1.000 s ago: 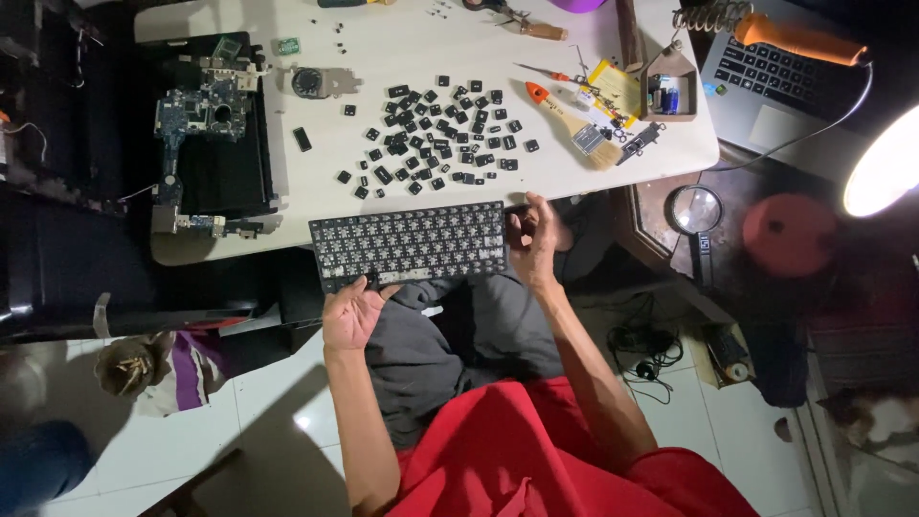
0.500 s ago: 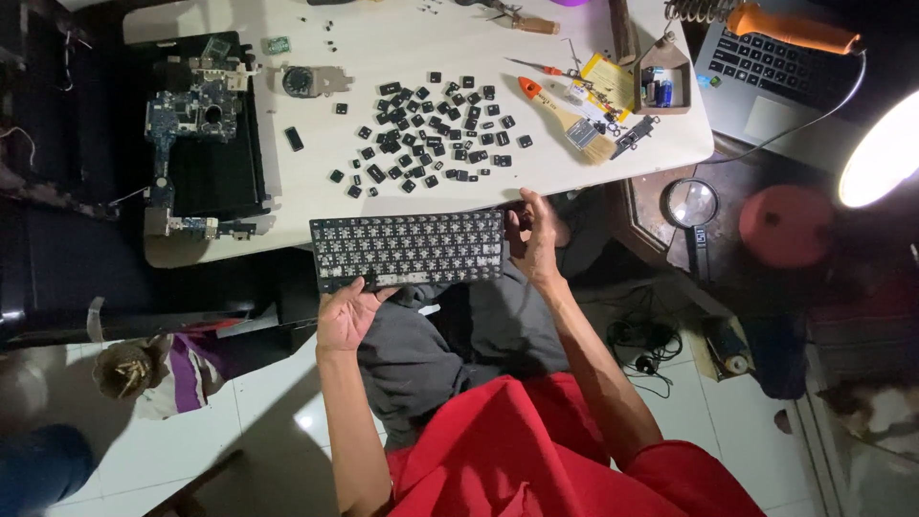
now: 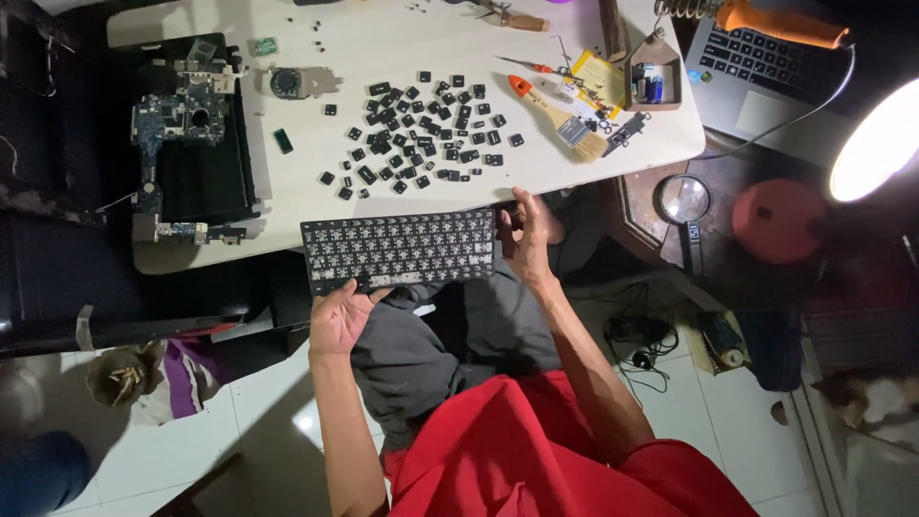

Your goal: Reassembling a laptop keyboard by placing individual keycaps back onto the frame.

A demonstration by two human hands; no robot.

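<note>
— What are your hands doing right now?

— You are holding a stripped keyboard frame (image 3: pixel 400 251) level over your lap, its far edge overlapping the near edge of the white table (image 3: pixel 287 196). Your left hand (image 3: pixel 342 316) is cupping it from underneath at the near left corner, fingers wrapped up around the edge. Your right hand (image 3: pixel 526 233) is gripping its right end, thumb on top.

— And what is lying around it?

— Just beyond the frame, a scatter of loose black keycaps (image 3: pixel 421 134) is spreading across the middle of the table, well clear of your hands. To the left, an opened laptop chassis with a blue circuit board (image 3: pixel 187 144) is lying flat, with a small fan (image 3: pixel 287 81) beside it. To the right, a paintbrush (image 3: pixel 560 115) and a screwdriver (image 3: pixel 522 65) are resting near a small tray (image 3: pixel 654 77). Off the table's right edge, a magnifying glass (image 3: pixel 683 199) is sitting on a dark stand near a lit lamp (image 3: pixel 881 139). Nothing is standing between the frame and the keycaps
</note>
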